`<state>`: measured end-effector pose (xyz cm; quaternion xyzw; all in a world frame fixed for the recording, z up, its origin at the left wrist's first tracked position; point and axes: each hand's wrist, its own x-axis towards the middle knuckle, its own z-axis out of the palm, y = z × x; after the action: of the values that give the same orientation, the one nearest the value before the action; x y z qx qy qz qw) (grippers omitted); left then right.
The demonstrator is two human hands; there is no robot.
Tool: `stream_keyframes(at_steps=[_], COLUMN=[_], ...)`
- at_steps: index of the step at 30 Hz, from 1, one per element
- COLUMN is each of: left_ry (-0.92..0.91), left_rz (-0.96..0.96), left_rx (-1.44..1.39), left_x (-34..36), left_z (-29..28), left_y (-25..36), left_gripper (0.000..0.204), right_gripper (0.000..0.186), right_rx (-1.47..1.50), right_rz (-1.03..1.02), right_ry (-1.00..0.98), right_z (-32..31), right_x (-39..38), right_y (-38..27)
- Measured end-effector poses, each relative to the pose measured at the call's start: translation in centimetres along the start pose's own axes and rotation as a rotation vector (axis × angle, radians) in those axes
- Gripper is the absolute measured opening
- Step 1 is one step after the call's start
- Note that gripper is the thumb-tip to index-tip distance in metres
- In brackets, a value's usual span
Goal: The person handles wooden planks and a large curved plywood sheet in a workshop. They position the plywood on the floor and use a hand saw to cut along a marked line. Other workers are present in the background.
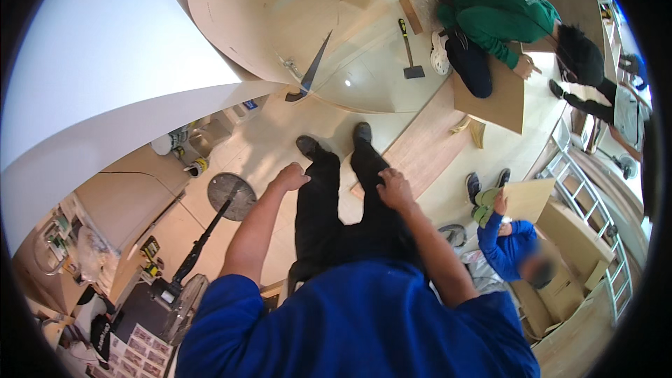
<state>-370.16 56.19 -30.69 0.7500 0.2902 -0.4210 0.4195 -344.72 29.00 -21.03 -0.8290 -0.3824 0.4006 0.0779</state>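
Observation:
My left hand (pixel 289 177) is beside my left thigh, its fingers curled in and their tips against or close to the black trousers (pixel 317 196). On the other side, my right hand (pixel 396 190) overlaps the right trouser leg with its fingers bent. Anything inside either hand is hidden. Both my feet, in dark shoes (pixel 308 147), are on the pale floor. A round grey disc on a long black pole (pixel 199 248) lies to the left of my left forearm.
A large curved wooden panel (pixel 231 7) stands ahead, beside a white curved counter (pixel 126 49). A mallet (pixel 408 52) and a wooden board (pixel 420 150) lie on the floor. A person in green (pixel 504 17) crouches ahead right; another in blue (pixel 500 241) holds a panel near a ladder (pixel 588 210).

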Motion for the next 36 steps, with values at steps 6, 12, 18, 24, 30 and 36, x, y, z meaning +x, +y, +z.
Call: stream_keyframes(at_steps=[6,12,18,24,30,36], left_ry=[0.143,0.093,0.045,-0.064,0.148,0.388], left_rz=[-0.047,-0.171,-0.230,-0.237,-0.155,-0.082], left_rx=[-0.090,-0.197,0.077,0.268,0.324,0.270], left_x=[11.7,23.6,33.6,42.5,49.8,52.2], left_z=[-0.5,-1.7,-2.6,-2.4,-1.8,-0.4], left_y=[-3.9,-8.0,-10.6,-14.2,-17.6,-18.9], left_gripper=[0.085,0.090,0.076,0.067,0.066,0.065], right_gripper=[0.038,0.033,0.034,0.034,0.033,0.034], right_rx=[-0.075,-0.029,-0.052,-0.028,-0.047,-0.066], right_rz=[0.032,0.045,-0.019,-0.022,-0.023,-0.052], right_ry=[-0.108,0.000,0.092,0.180,0.247,0.269], right_z=[6.4,5.5,4.3,3.8,4.4,4.5], right_x=[6.7,10.7,14.6,18.7,22.3,23.5], right_y=[0.7,2.8,3.1,3.6,4.4,4.8])
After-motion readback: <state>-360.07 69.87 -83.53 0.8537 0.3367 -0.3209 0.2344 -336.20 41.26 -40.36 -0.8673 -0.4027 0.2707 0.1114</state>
